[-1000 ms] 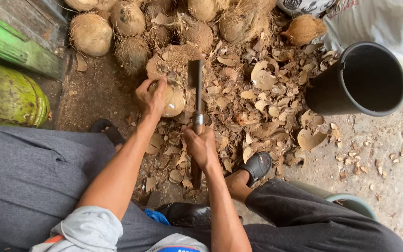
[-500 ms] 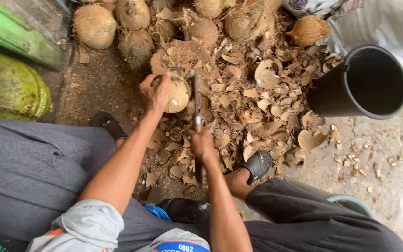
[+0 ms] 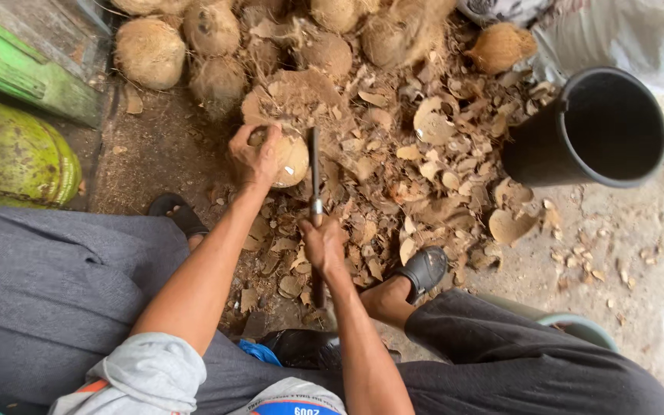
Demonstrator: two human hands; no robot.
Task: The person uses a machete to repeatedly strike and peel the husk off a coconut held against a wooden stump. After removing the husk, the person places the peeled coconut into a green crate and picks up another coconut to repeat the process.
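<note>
My left hand grips a partly peeled coconut, pale where the shell is chipped away, held over the ground between my knees. My right hand is closed on the handle of a long dark-bladed knife. The blade points away from me and lies right beside the coconut's right side. Brown shell chips litter the ground under and around both hands.
Several whole husked coconuts lie piled at the top. A black bucket stands at the right. A green rounded container sits at the left. My feet wear black sandals, and grey trousers cover my knees.
The coconut and my left hand sit slightly lower and nearer to me. The knife blade stays alongside the coconut, with my right hand shifted a little.
</note>
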